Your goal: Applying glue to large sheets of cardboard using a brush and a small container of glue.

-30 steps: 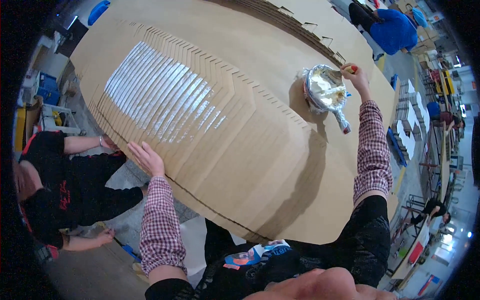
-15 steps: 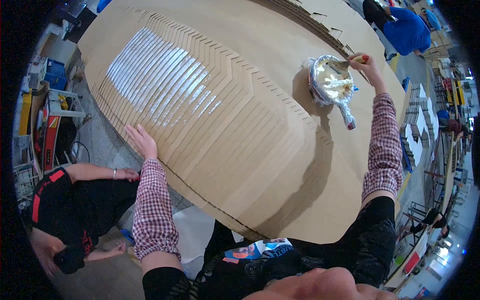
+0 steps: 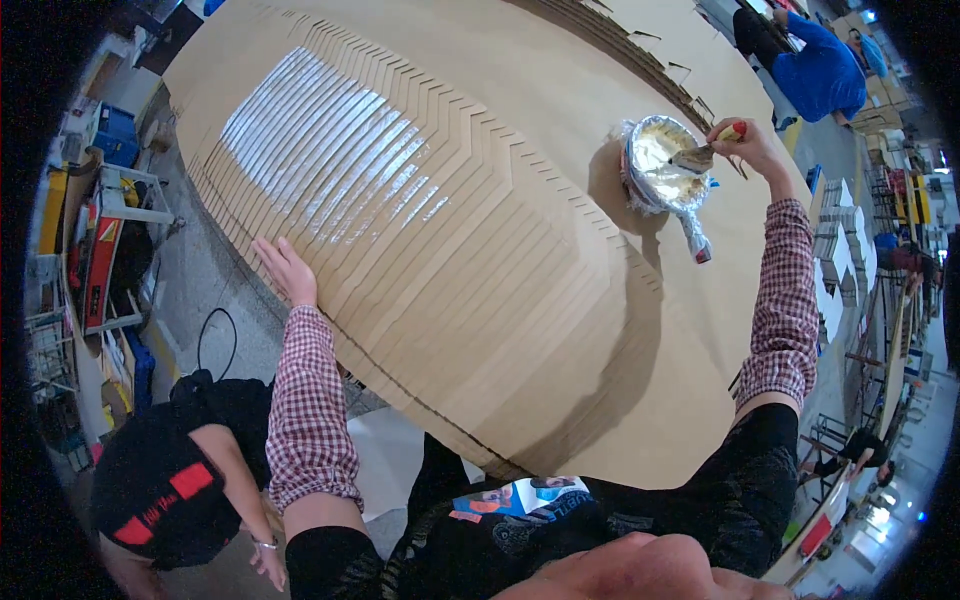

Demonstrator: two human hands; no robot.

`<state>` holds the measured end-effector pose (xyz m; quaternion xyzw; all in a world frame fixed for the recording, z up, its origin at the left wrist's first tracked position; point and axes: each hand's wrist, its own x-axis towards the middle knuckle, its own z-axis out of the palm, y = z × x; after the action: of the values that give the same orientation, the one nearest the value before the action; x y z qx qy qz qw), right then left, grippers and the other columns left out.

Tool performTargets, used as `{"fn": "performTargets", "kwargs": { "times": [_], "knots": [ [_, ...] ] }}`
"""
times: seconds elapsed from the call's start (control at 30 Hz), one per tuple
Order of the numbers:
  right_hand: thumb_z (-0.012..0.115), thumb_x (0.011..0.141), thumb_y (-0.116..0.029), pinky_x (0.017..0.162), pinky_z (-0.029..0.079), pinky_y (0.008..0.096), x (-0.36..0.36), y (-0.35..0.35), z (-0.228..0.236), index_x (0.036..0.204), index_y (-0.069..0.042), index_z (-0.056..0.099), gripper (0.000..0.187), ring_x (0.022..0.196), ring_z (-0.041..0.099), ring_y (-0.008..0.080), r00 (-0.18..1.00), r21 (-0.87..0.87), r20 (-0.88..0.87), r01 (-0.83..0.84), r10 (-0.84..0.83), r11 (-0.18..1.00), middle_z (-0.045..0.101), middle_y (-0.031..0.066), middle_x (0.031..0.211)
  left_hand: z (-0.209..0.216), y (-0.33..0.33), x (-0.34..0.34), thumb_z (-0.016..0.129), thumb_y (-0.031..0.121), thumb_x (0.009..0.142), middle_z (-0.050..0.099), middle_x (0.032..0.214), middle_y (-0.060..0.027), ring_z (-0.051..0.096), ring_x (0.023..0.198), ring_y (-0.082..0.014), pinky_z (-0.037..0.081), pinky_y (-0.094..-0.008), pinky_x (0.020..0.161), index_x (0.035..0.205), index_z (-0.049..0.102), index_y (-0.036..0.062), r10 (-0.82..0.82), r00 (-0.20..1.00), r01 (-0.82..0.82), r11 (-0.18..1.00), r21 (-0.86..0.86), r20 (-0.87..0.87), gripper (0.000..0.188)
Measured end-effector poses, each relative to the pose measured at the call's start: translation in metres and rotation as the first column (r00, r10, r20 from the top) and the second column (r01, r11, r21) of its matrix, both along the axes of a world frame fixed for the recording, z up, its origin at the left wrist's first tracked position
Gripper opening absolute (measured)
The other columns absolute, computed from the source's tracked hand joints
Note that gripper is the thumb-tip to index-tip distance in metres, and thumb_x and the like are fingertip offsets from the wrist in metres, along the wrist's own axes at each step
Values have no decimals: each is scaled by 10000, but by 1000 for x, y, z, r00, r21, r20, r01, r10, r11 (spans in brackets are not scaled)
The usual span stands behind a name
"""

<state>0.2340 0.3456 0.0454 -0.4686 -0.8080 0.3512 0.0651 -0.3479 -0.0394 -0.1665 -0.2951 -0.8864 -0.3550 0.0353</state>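
Note:
My right hand (image 3: 755, 150) grips a paintbrush (image 3: 692, 159) by its handle, which has a red end. The bristles are over or in pale, creamy paste (image 3: 655, 145) in a round pot. That pot (image 3: 636, 188) is wrapped in shiny film, and its wrapped handle points toward me. It stands on brown cardboard. In front of me, many overlapping cardboard sheets (image 3: 450, 300) are fanned out with stepped edges. A glossy wet patch (image 3: 310, 130) covers their far left part. My left hand (image 3: 288, 272) lies flat on the near left edge of the sheets, fingers stretched out.
A co-worker in black (image 3: 180, 470) bends low at the left, close to my left arm. Stacked cardboard (image 3: 620, 45) rises behind the pot. Another person in blue (image 3: 820, 75) is at the far right. A red-and-grey metal frame (image 3: 100, 260) stands on the left floor.
The brush has tilted from the pot's far rim to point left across the paste, and my right hand has shifted slightly right and nearer. The co-worker has bent down and turned. My left hand stays put.

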Motion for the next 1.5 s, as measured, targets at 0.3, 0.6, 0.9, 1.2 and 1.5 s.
{"fn": "performTargets", "kwargs": {
  "times": [0.3,0.6,0.9,1.2,1.5],
  "knots": [
    [688,799,-146,651,455,218,18,13,-30,882,-53,661,128,736,567,95,985,59,-124,129,-121,990,626,8,811,3,-5,-3,284,393,987,138,1486,-250,143,1384,-351,126,-389,1132,1414,179,-62,-4,1000,4,1000,-2,26,633],
    [561,904,-187,699,500,252,128,5,-74,1062,6,608,253,763,598,169,93,-412,-826,572,-555,709,645,97,898,-15,16,10,332,252,972,210,1450,-281,199,1363,-370,160,-412,1125,1389,228,-72,34,997,-25,993,111,-72,538],
    [598,879,-195,669,456,220,-143,-225,-61,1033,-36,606,222,732,541,90,380,-574,-722,138,-579,807,621,48,969,7,10,19,337,240,967,158,1472,-269,168,1370,-383,161,-429,1117,1391,238,-58,-24,995,-11,941,338,101,527],
    [638,833,-106,536,435,241,-322,-279,-55,764,3,613,131,583,542,104,845,95,-532,117,-49,989,573,51,721,15,3,51,369,255,954,177,1471,-255,177,1372,-359,102,-469,1119,1387,270,-22,-12,1000,11,998,54,13,523],
    [638,841,-107,475,403,230,-104,-376,-59,702,-23,586,170,516,513,68,937,-71,-97,328,-334,942,535,9,603,5,-1,50,379,262,949,196,1461,-259,200,1366,-355,125,-476,1114,1378,276,-36,34,998,-33,999,22,-45,533]
  ]
}}
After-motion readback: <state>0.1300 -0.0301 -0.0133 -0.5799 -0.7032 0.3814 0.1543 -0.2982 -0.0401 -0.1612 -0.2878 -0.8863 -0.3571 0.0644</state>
